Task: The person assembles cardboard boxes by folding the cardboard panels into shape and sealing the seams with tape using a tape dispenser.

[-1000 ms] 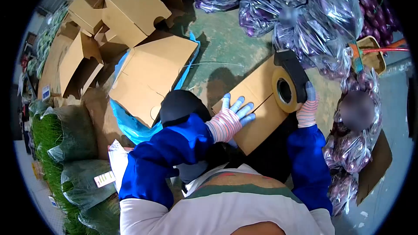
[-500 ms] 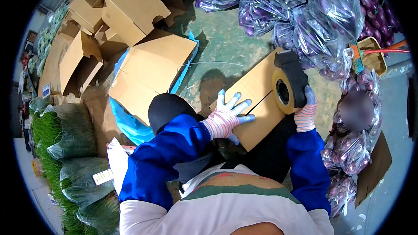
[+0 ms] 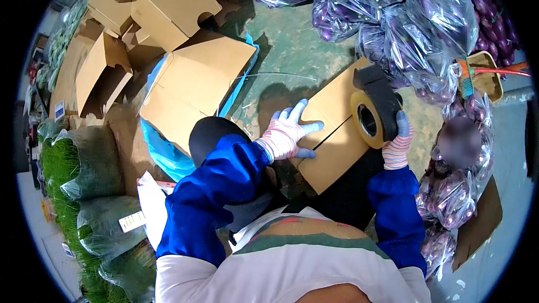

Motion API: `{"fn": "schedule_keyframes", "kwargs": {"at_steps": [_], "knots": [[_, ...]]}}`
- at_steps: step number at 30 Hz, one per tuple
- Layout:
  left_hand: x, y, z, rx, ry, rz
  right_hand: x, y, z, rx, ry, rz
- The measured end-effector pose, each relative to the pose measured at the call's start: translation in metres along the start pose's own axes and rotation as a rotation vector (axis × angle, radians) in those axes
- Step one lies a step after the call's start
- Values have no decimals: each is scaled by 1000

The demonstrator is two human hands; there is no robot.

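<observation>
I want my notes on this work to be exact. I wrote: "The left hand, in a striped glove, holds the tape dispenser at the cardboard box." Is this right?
The hand is wrong: the right hand, in a striped glove, holds the tape dispenser at the cardboard box. The head view shows this.

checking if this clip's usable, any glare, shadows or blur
In the head view: black fisheye surround, glare on the bagged eggplants, dark shadow on the green floor beyond the left hand, round blurred patch over the purple produce bags; tape dispenser fairly sharp
</observation>
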State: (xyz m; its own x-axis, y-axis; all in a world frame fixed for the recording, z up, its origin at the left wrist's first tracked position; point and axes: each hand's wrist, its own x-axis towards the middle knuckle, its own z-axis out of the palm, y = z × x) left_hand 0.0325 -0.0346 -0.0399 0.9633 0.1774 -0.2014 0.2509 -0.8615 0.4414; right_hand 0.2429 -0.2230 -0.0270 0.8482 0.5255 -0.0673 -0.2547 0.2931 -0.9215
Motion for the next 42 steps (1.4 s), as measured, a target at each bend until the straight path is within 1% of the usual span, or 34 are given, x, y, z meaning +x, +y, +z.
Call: {"fn": "schedule_keyframes", "kwargs": {"at_steps": [3,6,10,13,16,19,21,23,26,29,30,32,33,36,38,40,42], "knots": [[3,13,-8,-74,4,-64,3,-3,0,-3,18,65],[10,23,-3,-10,-3,-127,6,-4,-3,24,36,97],[2,23,3,-34,19,-76,1,-6,-2,16,73,101],[-6,22,7,-61,29,-46,4,-2,3,3,38,75],[-10,21,11,-43,50,-48,10,2,3,58,-25,82],[-12,19,11,-39,63,-29,10,-7,6,9,-38,101],[-11,18,10,-46,70,-12,9,-7,5,168,-48,179],[-11,19,9,-40,55,-19,8,-2,2,188,-80,171],[-9,19,13,-29,63,-19,-3,-7,16,186,-72,173],[-9,17,15,-36,71,-4,-10,-5,27,14,-110,152],[-9,17,15,-36,71,-6,-10,-2,26,14,-111,153],[-9,18,16,-28,83,-6,-9,4,20,-200,-200,78],[-9,18,16,-28,85,-9,-13,-1,34,-198,-164,89],[-9,18,16,-7,105,-3,-8,7,29,-283,-159,33],[-10,18,13,-23,68,-8,-8,6,32,-294,-168,23],[-8,17,11,-16,135,-29,-6,5,33,-308,-191,15],[0,5,19,-94,408,-37,-5,6,32,-344,-195,16]]}}
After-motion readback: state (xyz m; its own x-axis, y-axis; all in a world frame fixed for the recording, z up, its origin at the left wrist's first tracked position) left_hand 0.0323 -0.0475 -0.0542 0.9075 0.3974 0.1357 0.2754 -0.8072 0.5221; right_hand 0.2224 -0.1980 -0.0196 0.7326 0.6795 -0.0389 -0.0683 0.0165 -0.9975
